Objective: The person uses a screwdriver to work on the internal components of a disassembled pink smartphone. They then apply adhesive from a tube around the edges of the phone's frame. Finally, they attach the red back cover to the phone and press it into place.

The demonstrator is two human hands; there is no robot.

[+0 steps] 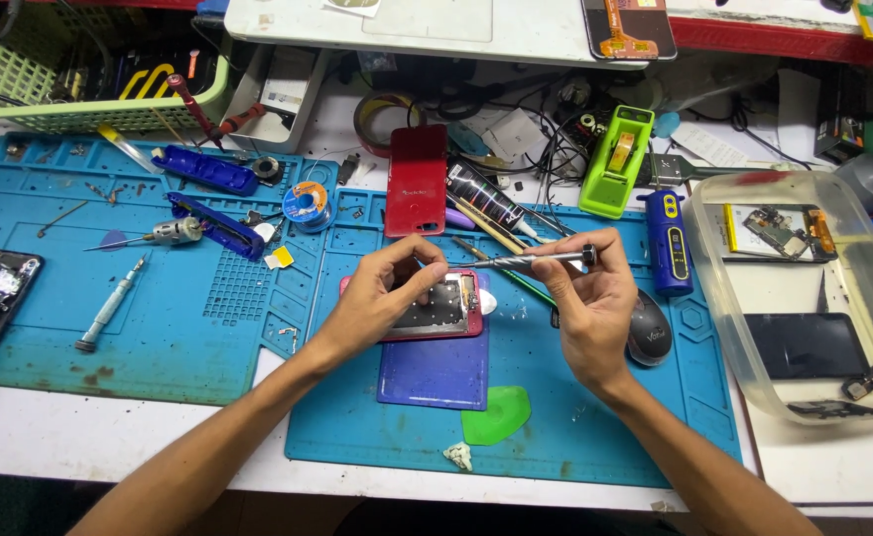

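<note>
An opened red-framed phone — its inner metal plate bared — is steadied on the blue mat by the left hand, fingers pinched at its top edge. A metal screwdriver is gripped in the right hand. At the right, phone parts are held in a clear plastic tub — a circuit board, a dark screen.

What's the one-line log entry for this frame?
left hand: fingers on opened red phone | right hand: holds metal screwdriver, tip toward left fingers | surface: blue mat | nearby: mouse, green pick
</note>
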